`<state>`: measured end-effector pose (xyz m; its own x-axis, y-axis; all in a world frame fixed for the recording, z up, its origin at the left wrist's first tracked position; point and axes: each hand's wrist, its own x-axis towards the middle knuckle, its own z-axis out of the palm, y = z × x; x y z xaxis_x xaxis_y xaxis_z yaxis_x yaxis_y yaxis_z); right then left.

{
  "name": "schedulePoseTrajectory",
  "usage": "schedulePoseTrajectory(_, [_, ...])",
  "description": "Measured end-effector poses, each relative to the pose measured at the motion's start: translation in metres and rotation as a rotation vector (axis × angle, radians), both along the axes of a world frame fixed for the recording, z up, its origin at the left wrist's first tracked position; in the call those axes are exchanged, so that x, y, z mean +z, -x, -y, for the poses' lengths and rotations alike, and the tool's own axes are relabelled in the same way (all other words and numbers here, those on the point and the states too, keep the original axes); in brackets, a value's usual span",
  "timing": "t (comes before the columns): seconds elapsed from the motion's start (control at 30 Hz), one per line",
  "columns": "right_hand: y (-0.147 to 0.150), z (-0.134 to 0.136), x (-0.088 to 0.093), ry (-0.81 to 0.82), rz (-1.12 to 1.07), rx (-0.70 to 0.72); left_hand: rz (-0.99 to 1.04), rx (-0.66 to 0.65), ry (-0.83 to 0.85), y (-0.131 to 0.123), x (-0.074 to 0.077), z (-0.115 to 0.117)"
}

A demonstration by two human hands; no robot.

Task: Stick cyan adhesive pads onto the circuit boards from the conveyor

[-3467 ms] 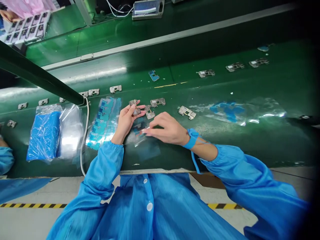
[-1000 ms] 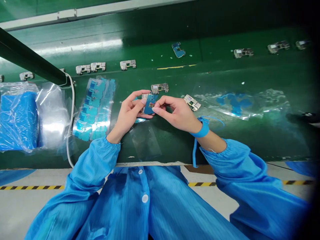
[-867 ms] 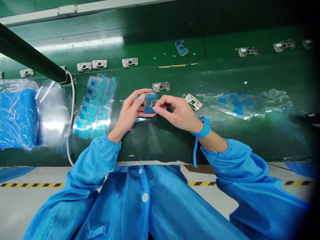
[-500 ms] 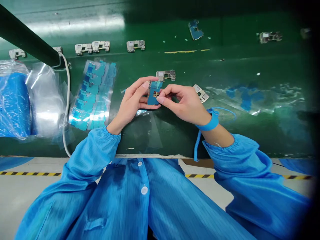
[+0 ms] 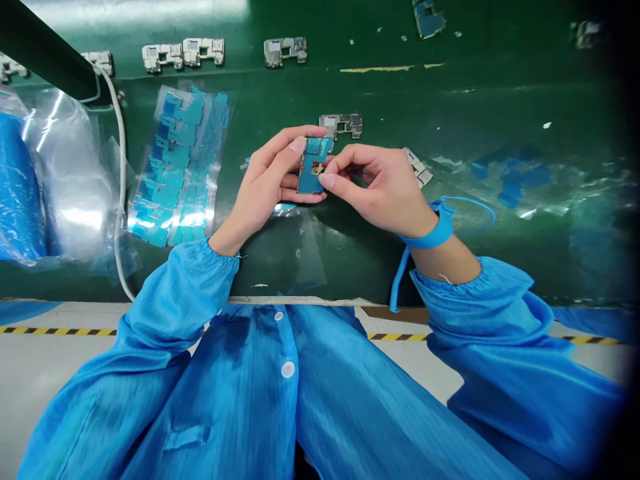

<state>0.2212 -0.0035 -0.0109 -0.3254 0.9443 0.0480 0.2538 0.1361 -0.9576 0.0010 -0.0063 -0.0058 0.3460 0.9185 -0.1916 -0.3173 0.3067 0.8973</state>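
My left hand [image 5: 273, 173] grips a small circuit board [image 5: 313, 175] by its edges, thumb on the near side and fingers around it. Blue film covers much of the board's face. My right hand [image 5: 383, 185], with a blue wrist strap [image 5: 433, 233], has thumb and forefinger pinched together at the board's right edge; whether anything sits between those fingertips I cannot make out. Just behind the held board lies another circuit board [image 5: 350, 125], metallic grey. A further board [image 5: 419, 168] rests partly hidden behind my right hand.
To the left lies a sheet of blue film stickers [image 5: 173, 173], beside a white cable [image 5: 121, 167] and clear plastic bags [image 5: 75, 187]. Several boards [image 5: 203, 51] line the back of the green table [image 5: 280, 267]. A dark post [image 5: 45, 50] slants across the upper left. Clear film [image 5: 575, 177] with blue pieces lies right.
The camera view has shifted, so the table items sit higher in the picture. Both hands keep nearly the same hold, with the right fingertips still at the board's edge.
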Motion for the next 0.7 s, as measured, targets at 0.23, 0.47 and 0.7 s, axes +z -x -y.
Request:
schedulePoseTrajectory(0.23, [-0.0012,-0.0012,-0.0002,-0.022,0.006,0.012,-0.060,-0.017,-0.028,0.0010,-0.0014,0.0010])
schedulePoseTrajectory(0.47, [-0.0025,-0.0025,-0.0012,-0.022,0.028,0.007,-0.058,-0.028,-0.035,0.0003,-0.0029,0.0001])
schedulePoseTrajectory(0.7, [-0.0018,-0.0015,-0.0009,-0.025,0.037,-0.004,-0.011,-0.008,-0.035,-0.0006,-0.0041,0.0001])
